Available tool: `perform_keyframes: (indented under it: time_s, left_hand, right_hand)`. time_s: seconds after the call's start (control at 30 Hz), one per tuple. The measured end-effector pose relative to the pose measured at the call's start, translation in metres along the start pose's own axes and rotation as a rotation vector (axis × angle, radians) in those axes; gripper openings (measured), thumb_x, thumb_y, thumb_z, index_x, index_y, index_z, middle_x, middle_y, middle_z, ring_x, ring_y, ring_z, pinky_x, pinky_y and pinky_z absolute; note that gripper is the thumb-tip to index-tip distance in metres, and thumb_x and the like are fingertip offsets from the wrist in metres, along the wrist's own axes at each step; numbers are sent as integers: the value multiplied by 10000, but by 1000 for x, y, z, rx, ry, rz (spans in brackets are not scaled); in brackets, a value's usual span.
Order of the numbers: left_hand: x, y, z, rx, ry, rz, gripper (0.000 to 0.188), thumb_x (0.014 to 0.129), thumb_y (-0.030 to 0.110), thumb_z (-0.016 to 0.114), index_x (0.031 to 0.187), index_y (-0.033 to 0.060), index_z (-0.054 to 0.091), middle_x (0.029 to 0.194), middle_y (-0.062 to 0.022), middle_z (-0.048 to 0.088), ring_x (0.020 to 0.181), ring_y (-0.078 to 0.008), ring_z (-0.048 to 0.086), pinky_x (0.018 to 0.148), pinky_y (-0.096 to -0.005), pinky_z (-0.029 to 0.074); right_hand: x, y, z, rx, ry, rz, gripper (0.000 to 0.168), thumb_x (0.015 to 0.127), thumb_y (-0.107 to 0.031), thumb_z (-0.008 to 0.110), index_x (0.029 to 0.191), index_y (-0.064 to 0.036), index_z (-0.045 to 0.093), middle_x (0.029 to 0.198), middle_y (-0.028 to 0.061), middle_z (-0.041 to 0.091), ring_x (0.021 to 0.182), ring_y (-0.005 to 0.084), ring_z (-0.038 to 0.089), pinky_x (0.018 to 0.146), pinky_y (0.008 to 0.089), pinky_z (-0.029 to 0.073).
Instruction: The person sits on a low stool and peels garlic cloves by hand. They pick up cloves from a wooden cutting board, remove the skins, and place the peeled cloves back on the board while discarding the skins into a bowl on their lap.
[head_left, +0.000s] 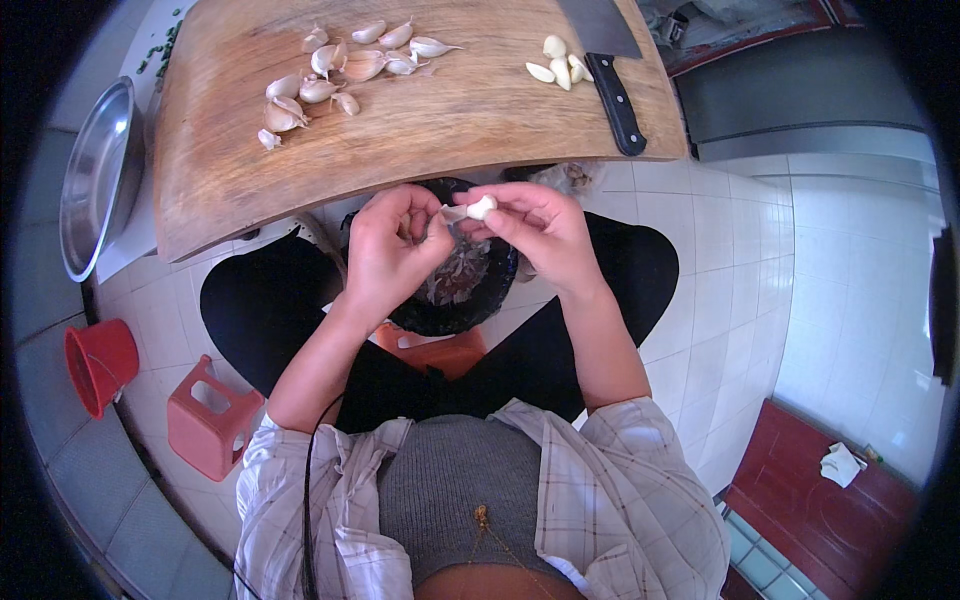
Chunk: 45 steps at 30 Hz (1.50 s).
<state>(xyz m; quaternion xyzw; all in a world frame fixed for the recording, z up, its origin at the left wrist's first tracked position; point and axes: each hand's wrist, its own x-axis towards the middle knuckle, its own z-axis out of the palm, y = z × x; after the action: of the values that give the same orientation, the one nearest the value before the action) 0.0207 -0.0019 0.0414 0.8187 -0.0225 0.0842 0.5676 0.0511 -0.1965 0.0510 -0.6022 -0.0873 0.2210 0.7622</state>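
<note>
Between thumb and fingers, my right hand (546, 232) holds a mostly bare garlic clove (481, 206). My left hand (394, 244) pinches a strip of garlic skin (453, 214) that reaches to the clove's end. Both hands are over a waste bin (491, 304) lined with a dark bag, with pale skins (459, 271) inside. On the wooden cutting board (450, 127) ahead, several unpeeled garlic cloves (315, 91) lie at the left. Several peeled cloves (559, 71) are grouped at the right, beside the black handle of a cleaver (616, 105).
The board's front edge is just beyond my hands. A metal basin (101, 180) stands at the left, with chopped greens (161, 51) behind it. A red bucket (101, 366) and a red plastic stool (212, 420) are on the left floor. Crumpled paper (841, 465) lies on a red surface (795, 495).
</note>
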Motion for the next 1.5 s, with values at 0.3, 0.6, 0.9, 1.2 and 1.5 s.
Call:
perform_keyframes:
  time_s: [0.3,0.6,0.9,1.2,1.5]
  left_hand:
    - [0,-1,-3,-30,-43,3,94,705,8,612,788,3,568,610,-50,478,540,-147,465,524,-287,393]
    - [0,-3,-6,-31,-44,74,71,715,13,566,779,1,538,655,-77,489,552,-170,473,523,-298,391]
    - [2,-1,-6,17,-369,14,87,712,79,614,767,13,596,674,-111,549,582,-246,574,553,-336,454]
    - [4,-11,-8,65,-544,8,138,766,108,685,880,30,680,649,-88,570,549,-201,561,531,-321,438]
    - [4,-12,-9,-414,-295,-150,150,884,100,664,991,2,699,707,60,595,606,0,425,538,-194,357]
  right_hand:
    - [1,-7,-9,93,-8,41,259,977,-73,541,1216,25,562,1158,228,653,992,220,671,815,288,544]
    - [2,2,-14,127,-10,36,223,968,-63,552,1178,9,578,1124,212,667,1043,208,644,854,282,507]
    - [-1,-6,-17,166,-7,-26,205,898,26,606,1102,32,600,1131,232,651,1016,232,656,906,309,535]
    - [-1,-7,-10,-130,-26,-243,204,819,111,648,1007,35,634,1078,171,656,1020,216,649,891,323,537]
    - [-2,-8,-8,-324,-50,-348,199,794,83,669,965,-16,693,1064,120,694,929,162,663,740,261,528]
